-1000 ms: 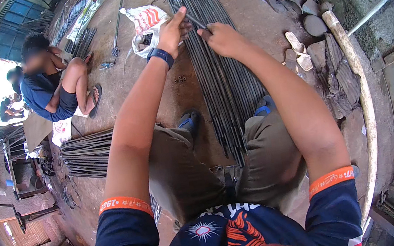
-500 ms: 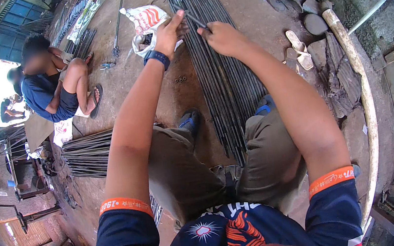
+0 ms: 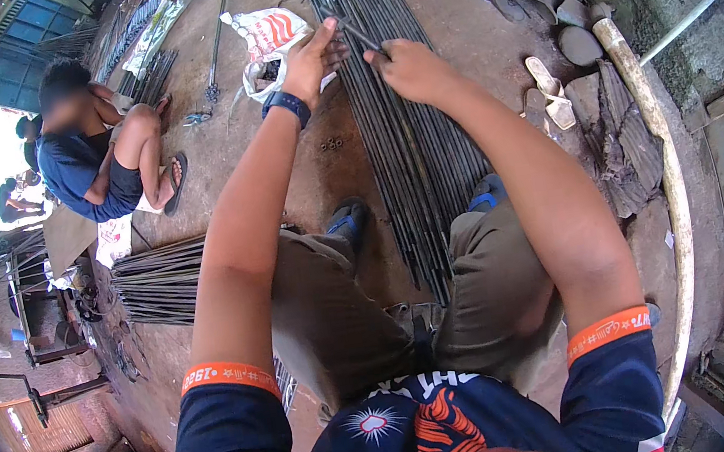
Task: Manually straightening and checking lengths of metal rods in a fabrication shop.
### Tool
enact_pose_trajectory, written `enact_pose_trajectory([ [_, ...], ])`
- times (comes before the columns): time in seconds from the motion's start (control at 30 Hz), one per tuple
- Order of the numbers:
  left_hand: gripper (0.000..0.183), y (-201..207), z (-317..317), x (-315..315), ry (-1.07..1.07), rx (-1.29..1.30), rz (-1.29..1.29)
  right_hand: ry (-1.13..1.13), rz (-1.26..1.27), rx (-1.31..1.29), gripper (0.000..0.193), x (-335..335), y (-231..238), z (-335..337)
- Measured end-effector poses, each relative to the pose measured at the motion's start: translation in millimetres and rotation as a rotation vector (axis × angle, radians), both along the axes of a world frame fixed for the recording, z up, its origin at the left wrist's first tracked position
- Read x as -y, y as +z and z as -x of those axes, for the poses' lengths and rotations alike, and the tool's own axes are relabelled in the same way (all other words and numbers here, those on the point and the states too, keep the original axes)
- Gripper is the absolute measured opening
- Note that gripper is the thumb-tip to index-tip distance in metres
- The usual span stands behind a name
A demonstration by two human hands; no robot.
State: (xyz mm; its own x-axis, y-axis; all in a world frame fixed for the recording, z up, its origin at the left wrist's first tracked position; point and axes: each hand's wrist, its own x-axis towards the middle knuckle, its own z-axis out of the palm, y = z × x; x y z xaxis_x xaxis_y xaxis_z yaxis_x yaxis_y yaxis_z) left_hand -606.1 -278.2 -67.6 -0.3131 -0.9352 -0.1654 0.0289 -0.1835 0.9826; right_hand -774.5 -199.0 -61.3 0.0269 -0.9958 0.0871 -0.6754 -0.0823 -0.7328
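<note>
Over a long bundle of dark metal rods (image 3: 411,146) on the floor, my two hands are raised close together. My right hand (image 3: 415,71) is closed round one dark rod (image 3: 358,36), which slants up and left from its grip. Beside the upper end of this rod is my left hand (image 3: 311,63), its thumb and fingers apart; the thumb tip lies at or close to the rod. The fingers of the left hand are partly blurred. A white sack (image 3: 268,32) with red print stands just beyond the left hand, next to an opened bag (image 3: 267,76) with dark small pieces in it.
Several small rings (image 3: 331,145) lie on the floor left of the bundle. A second rod pile (image 3: 159,285) is by my left knee. A person (image 3: 91,147) sits at the left. Sandals (image 3: 551,91) and a long pale pole (image 3: 672,185) are at the right.
Both hands stay almost in place around the rod; the left fingers shift slightly. The seated person has barely moved.
</note>
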Motion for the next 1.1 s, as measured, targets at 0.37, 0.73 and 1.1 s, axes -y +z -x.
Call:
enact_pose_trajectory([
  [0.37,0.036,-4.2,-4.6,2.7,-0.034,-0.058,0.052,-0.004,-0.022,-0.024,0.048,1.1,1.1,0.1],
  [0.73,0.04,-1.9,0.5,-0.1,-0.025,0.012,0.082,0.012,-0.026,-0.053,0.048,-1.7,4.8,-0.3],
  [1.1,0.039,-0.7,-0.2,1.0,-0.035,-0.038,0.02,-0.013,-0.034,-0.031,0.049,-2.0,4.1,-0.8],
])
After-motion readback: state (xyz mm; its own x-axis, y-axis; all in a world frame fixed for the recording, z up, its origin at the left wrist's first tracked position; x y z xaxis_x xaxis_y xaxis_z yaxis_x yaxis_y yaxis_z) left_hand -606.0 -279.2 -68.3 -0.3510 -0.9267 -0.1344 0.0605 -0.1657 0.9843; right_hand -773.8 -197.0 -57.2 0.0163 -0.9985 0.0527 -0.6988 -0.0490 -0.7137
